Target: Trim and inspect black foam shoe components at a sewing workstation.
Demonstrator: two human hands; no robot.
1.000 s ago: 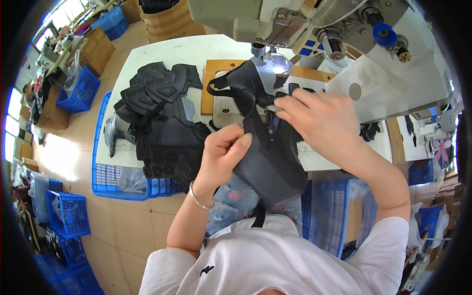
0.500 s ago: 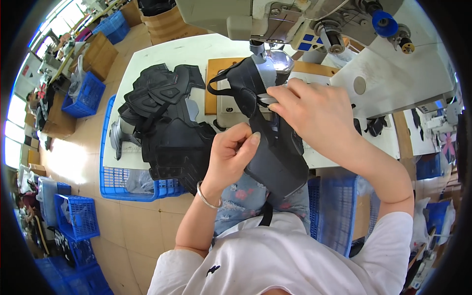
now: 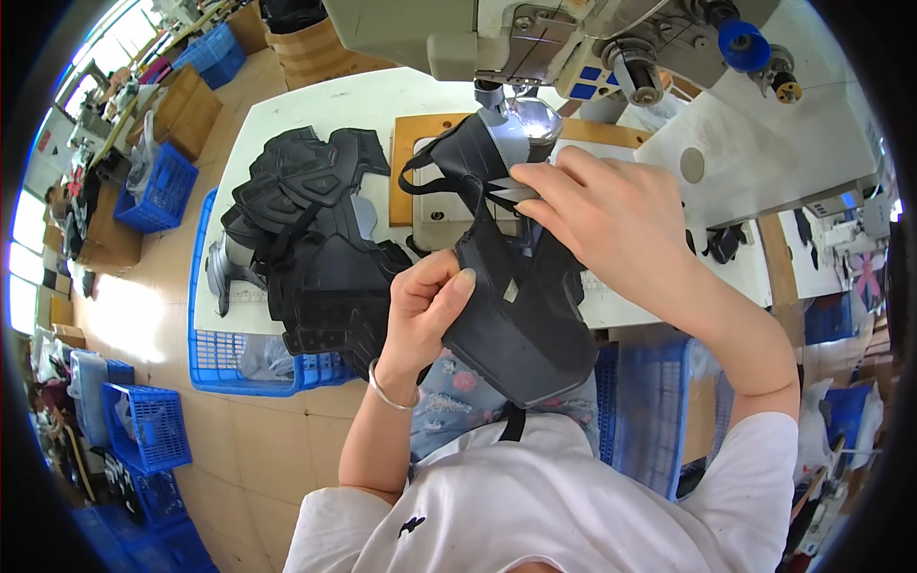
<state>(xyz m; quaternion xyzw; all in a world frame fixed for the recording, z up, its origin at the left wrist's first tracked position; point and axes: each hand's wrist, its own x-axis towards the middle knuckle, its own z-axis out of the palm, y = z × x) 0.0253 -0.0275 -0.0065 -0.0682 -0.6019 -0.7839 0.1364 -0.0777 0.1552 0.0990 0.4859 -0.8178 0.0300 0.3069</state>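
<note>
My left hand (image 3: 420, 306) pinches the edge of a black shoe upper (image 3: 521, 339) that hangs over the table's front edge above my lap. My right hand (image 3: 611, 215) is closed on thread snips (image 3: 514, 190); their pale metal blades lie against the black work between this upper and a second black upper (image 3: 470, 148). That second one has a loop strap and a grey edge, and sits beneath the lit head of a sewing machine (image 3: 535, 43). Left of my hands, several more black uppers (image 3: 310, 229) lie in a heap on the white table (image 3: 277, 119).
A blue basket (image 3: 229, 358) stands below the table's left side, and another blue crate (image 3: 650, 406) is right of my legs. A wooden-edged plate (image 3: 404, 191) surrounds the machine bed. Other blue baskets (image 3: 158, 186) and cardboard boxes (image 3: 186, 110) line the aisle at left.
My left hand has moved slightly left and down, pulling the nearer upper out from the farther one. The snips' blades show more clearly between the two; my right hand stays nearly in place.
</note>
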